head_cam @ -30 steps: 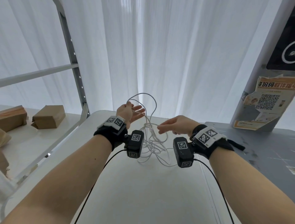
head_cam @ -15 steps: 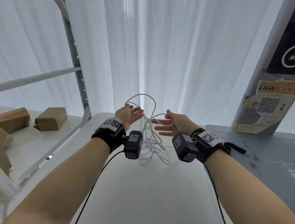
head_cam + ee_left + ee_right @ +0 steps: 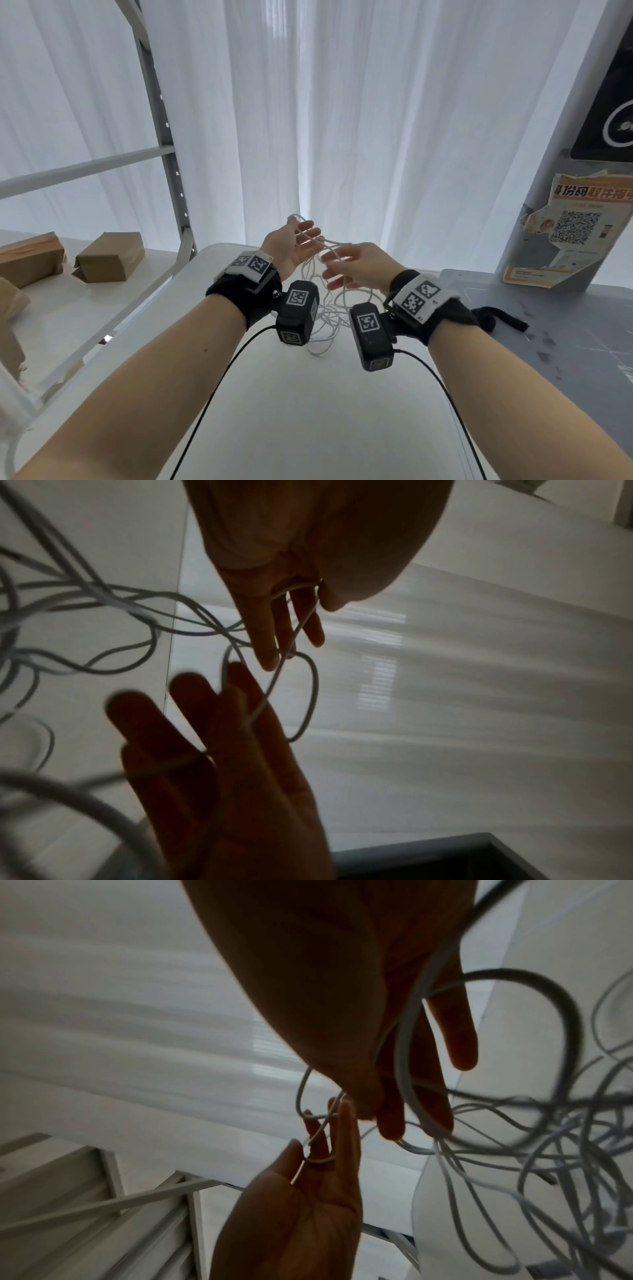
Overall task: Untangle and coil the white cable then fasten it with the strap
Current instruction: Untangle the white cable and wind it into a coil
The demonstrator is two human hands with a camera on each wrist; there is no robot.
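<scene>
A thin white cable (image 3: 325, 322) hangs in a tangle between both raised hands, its lowest loops near the white table (image 3: 291, 428). My left hand (image 3: 301, 236) is up with its palm to the right and fingers nearly straight. Its thumb pinches a strand against the fingers (image 3: 308, 620), and a loop (image 3: 308, 696) hangs past their tips. My right hand (image 3: 342, 270) reaches in close beside it with straight, spread fingers (image 3: 192, 723). Strands (image 3: 407, 1069) lie draped across its palm and fingers, not gripped. No fastening strap shows in any view.
Cardboard boxes (image 3: 109, 257) lie on a shelf at the left behind a grey metal upright (image 3: 171, 171). A grey table (image 3: 565, 342) adjoins on the right, with a pillar carrying a torn poster (image 3: 565, 233). White curtains hang behind.
My right hand turned and moved left to meet the left hand, with strands now across its fingers. Both hands rose a little. The tall loop above the left hand has dropped.
</scene>
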